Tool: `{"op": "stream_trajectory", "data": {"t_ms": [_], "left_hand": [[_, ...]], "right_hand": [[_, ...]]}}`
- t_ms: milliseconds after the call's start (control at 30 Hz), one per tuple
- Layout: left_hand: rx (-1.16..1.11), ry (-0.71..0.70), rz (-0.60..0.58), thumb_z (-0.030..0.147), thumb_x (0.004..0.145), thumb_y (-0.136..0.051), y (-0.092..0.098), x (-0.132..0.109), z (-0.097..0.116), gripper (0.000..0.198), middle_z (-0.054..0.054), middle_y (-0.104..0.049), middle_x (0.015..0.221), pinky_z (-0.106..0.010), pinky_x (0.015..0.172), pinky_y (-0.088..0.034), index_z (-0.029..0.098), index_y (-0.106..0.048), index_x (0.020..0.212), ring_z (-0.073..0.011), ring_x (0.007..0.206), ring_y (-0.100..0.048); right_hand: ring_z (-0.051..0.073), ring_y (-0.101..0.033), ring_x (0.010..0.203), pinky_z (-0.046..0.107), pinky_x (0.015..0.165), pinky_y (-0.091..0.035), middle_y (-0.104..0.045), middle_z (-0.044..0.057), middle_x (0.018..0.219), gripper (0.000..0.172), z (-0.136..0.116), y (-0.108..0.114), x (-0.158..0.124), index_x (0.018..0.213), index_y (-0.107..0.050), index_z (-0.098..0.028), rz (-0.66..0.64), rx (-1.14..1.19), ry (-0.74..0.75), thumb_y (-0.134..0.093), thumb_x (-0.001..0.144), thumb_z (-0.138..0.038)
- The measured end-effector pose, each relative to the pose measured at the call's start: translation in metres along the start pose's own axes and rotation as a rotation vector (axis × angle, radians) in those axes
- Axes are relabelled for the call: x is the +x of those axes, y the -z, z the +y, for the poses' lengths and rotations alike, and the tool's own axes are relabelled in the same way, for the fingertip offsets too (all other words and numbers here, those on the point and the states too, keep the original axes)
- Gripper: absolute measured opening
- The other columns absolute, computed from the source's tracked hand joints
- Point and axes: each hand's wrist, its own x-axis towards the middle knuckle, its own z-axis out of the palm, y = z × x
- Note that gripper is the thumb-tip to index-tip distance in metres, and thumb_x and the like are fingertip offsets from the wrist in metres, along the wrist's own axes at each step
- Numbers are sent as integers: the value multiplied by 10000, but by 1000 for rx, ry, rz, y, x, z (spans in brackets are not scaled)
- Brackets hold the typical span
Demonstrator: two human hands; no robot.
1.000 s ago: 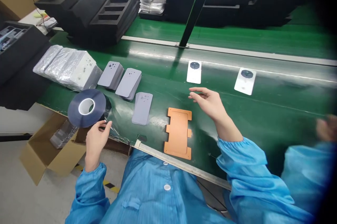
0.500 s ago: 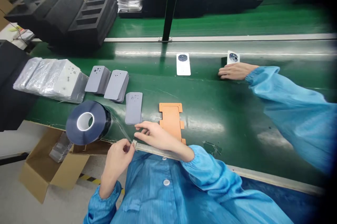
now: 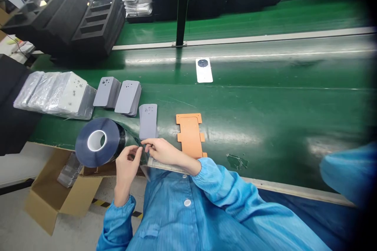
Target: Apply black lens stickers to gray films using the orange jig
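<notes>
A large roll of clear protective film [image 3: 84, 145] with a white core stands at the table's front edge. From it a strip of transparent film [image 3: 145, 159] runs to my hands. My left hand [image 3: 127, 166] pinches the strip between thumb and forefinger. Just to the right, my right hand [image 3: 161, 151] has its fingertips closed at the film's upper edge, beside the left fingertips. Beyond my right wrist lies a flat orange jig [image 3: 190, 135], partly covered by it. A small stack of grey phone-shaped sheets [image 3: 148, 121] is just past my right fingers.
Two taller grey stacks [image 3: 128, 97] and plastic-wrapped packs [image 3: 55, 94] sit at left. One white phone back [image 3: 204, 71] lies farther off. Black foam trays [image 3: 94, 23] rise behind. An open cardboard box [image 3: 67, 188] is below the edge. A co-worker's blue sleeve [image 3: 350, 170] is at right.
My hands have moved slightly up and left, and more film shows hanging by them. The co-worker's hand and the phone near it have left view, with only a sleeve remaining.
</notes>
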Motion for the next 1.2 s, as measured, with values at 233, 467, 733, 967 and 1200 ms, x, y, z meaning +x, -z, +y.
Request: {"op": "stream_trajectory", "data": {"t_ms": [233, 467, 733, 967, 1200], "left_hand": [[36, -103, 148, 412, 960, -646, -9, 3, -15, 242, -62, -761, 933, -273, 668, -524, 202, -765, 982, -179, 784, -688], [37, -193, 101, 414, 939, -697, -8, 4, -11, 285, -103, -754, 1149, -302, 700, -559, 200, -767, 1115, -200, 894, -704], [-13, -99, 212, 397, 943, -625, -7, 7, -14, 255, -94, -777, 1024, -303, 761, -571, 180, -758, 929, -209, 898, -721], [-203, 140, 466, 387, 880, -670, 17, 2, 2, 226, -24, -737, 764, -266, 586, -534, 166, -704, 909, -147, 573, -646], [-359, 121, 133, 420, 890, -703, -3, 3, 41, 256, -22, -735, 755, -247, 516, -522, 167, -706, 925, -154, 548, -695]], "right_hand": [[175, -723, 873, 285, 811, -521, -792, 25, 1020, 491, 2, 0, 0, 1319, -696, -203, -22, 69, -3, -490, 894, -67], [170, -697, 847, 280, 798, -509, -771, 34, 993, 462, 1, -1, 1, 1249, -706, -180, -18, 68, 26, -464, 882, -40], [168, -715, 929, 290, 850, -517, -777, 41, 1059, 446, 9, -7, 1, 1272, -658, -180, -4, 85, 34, -451, 912, -16], [168, -733, 884, 299, 827, -535, -779, 41, 1084, 446, 12, -2, -3, 1331, -661, -192, 31, 67, -13, -524, 926, -66], [172, -699, 891, 305, 793, -560, -779, 75, 1055, 301, 10, 25, -30, 1189, -763, -182, 266, 333, -75, -638, 970, -345]]}}
